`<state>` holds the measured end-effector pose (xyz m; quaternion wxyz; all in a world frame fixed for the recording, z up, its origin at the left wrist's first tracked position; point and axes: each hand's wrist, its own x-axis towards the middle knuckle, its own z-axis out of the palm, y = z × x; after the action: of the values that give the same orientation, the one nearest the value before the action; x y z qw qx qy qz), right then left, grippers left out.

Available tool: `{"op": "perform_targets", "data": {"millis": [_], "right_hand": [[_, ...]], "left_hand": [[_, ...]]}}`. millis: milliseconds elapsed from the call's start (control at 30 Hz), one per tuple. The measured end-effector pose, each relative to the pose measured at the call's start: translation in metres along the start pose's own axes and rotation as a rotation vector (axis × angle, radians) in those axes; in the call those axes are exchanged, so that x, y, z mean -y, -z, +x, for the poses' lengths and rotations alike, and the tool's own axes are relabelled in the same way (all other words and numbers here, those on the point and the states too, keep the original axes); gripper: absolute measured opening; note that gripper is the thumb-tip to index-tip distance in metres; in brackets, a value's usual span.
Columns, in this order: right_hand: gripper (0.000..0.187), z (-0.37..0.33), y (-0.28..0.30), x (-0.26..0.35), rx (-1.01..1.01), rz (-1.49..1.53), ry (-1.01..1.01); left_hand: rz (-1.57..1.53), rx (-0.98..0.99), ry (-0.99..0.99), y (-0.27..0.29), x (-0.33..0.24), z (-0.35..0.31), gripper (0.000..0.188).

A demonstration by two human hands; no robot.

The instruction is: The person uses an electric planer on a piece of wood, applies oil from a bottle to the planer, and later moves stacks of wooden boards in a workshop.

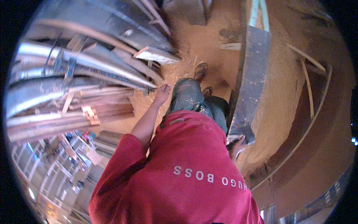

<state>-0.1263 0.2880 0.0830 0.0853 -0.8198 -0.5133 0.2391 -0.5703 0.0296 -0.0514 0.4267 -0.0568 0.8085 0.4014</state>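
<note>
My left hand (162, 94) hangs loosely beside my left thigh, fingers slightly apart and holding nothing. On my right side, my right hand (238, 146) is at the near end of a long dark board (253, 71). Its fingers look curled round the board's edge, though blur and my shirt hide part of the grip. The board's grey-black face is flecked with orange dust, and it stretches forward along my right side. Pale green strips (259, 13) show at its far end.
Stacked reddish timber (108, 102) and long boards (104, 63) fill the left side. A pale-faced plank end (156, 55) juts toward my path. Sawdust covers the ground (182, 48), where a short pale offcut (230, 46) lies ahead. Thin wooden strips (307, 86) lie at the right.
</note>
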Motion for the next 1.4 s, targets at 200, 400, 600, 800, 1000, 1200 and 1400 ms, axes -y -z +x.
{"op": "perform_targets", "data": {"millis": [200,400,600,800,1000,1200,1400], "right_hand": [[0.069,0.020,0.013,-0.010,0.069,-0.083,0.197],[0.061,0.113,-0.013,0.116,0.140,-0.064,0.907],[0.048,0.126,-0.010,0.188,0.121,-0.620,1.172],[0.056,0.112,0.005,0.095,0.098,-0.666,1.338],[0.064,0.115,0.037,-0.009,0.377,-0.680,1.438],[0.056,0.073,0.104,-0.131,0.691,-0.508,1.329],[0.054,0.016,0.142,-0.196,0.728,-0.631,0.860]], "left_hand": [[0.028,-0.135,-0.016,-0.014,0.057,-0.072,0.053],[-0.088,-0.298,0.064,-0.005,0.134,-0.178,0.055],[0.071,-0.308,0.106,-0.009,0.203,-0.269,0.058],[-0.076,-0.481,0.157,-0.016,0.259,-0.333,0.058],[-0.124,-0.515,0.161,-0.014,0.292,-0.384,0.054],[-0.241,-0.554,0.135,-0.008,0.373,-0.403,0.050],[-0.279,-0.557,0.047,0.001,0.464,-0.420,0.048]]}}
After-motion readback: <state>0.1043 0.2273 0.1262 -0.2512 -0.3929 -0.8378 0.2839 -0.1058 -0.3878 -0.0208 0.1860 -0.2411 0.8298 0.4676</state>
